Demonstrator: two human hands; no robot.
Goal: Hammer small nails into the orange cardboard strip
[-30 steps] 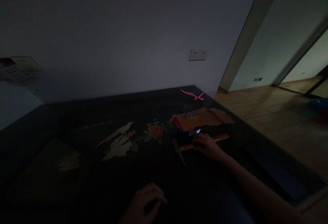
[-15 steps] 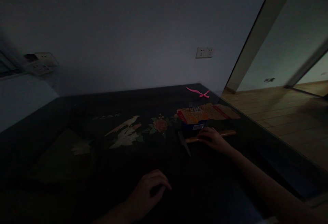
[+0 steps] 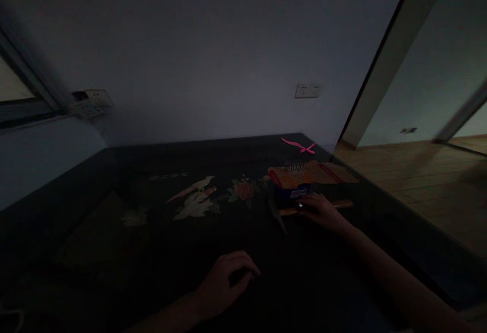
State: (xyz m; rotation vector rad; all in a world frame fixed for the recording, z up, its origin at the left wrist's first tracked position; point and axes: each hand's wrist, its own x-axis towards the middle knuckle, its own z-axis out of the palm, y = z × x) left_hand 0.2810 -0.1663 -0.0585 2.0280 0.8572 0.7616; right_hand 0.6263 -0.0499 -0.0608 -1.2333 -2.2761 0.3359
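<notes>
My right hand (image 3: 322,212) reaches over the wooden handle of a hammer (image 3: 287,211) that lies on the dark table, its metal head to the left. The fingers are bent together, and a small shiny thing (image 3: 300,204) glints at their tips; its kind is unclear. Just behind those fingers stands a blue box (image 3: 292,192) with a white label. My left hand (image 3: 224,279) is low over the near part of the table, thumb and forefinger curled into a ring with their tips close together. Whether anything is pinched there is too dark to see.
Behind the box lies a flattened piece of red and yellow packaging (image 3: 319,173) with several thin dark pieces (image 3: 294,167), perhaps nails, on it. A pink tool-like item (image 3: 299,145) rests near the far corner. The dark tabletop (image 3: 228,150) carries a printed bird and flower.
The view has tilted up slightly and shifted left. A bright glint now shows at my right fingertips. My left thumb and forefinger tips look closer together. The hammer stays in place on the table.
</notes>
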